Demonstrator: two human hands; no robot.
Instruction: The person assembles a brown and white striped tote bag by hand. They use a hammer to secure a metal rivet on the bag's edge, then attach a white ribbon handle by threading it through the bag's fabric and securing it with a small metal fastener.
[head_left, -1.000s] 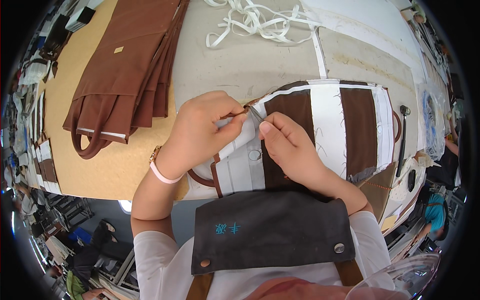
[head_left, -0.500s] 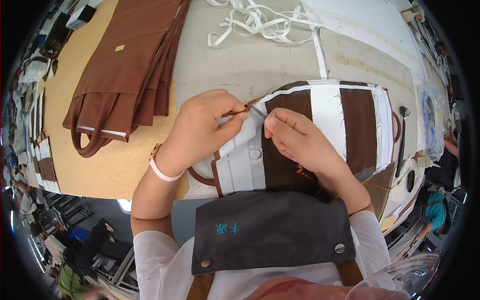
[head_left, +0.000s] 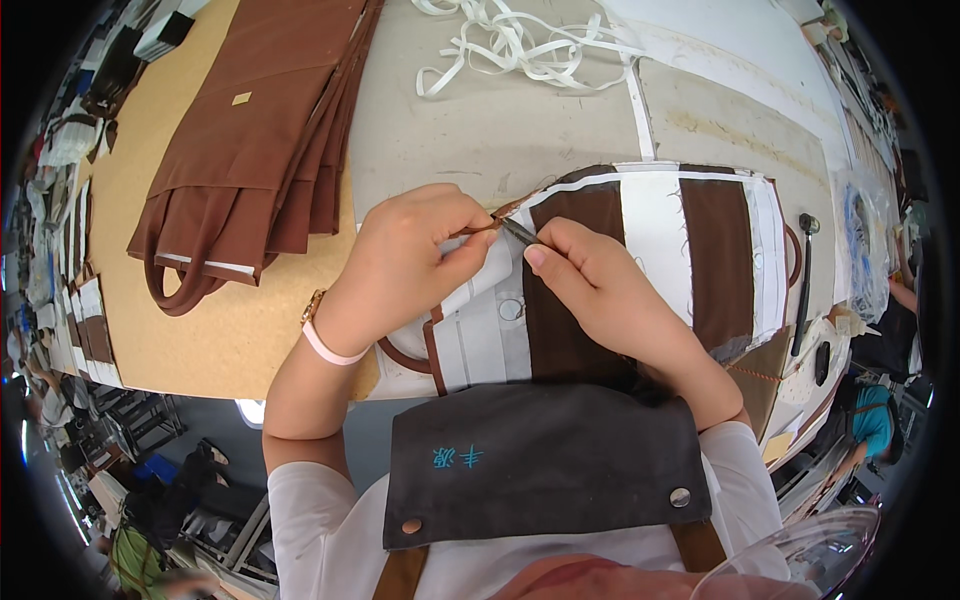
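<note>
In front of me lies a half-made bag (head_left: 655, 240), its brown and white striped inside facing up. My left hand (head_left: 400, 245) pinches the brown edge (head_left: 484, 229) at its far left corner between thumb and forefinger. A slim dark metal tool (head_left: 519, 232) is gripped in my right hand (head_left: 595, 280), its tip touching or very near that pinched edge. Its exact kind is hard to make out. A brown handle (head_left: 400, 358) curves out at the bag's left end, close to a round snap (head_left: 510, 309) on the pale lining.
A stack of brown bags (head_left: 250, 130) lies at the far left. White tape (head_left: 530, 45) is tangled at the back. To the right are a small hammer (head_left: 803, 285), a black oval object (head_left: 822, 362) and a twisted orange cord (head_left: 755, 373). People work beyond the table's sides.
My right hand has turned and its grip on the tool has shifted, so more of the dark tool shows. The orange cord near that palm is hidden now. My left hand keeps its pinch.
</note>
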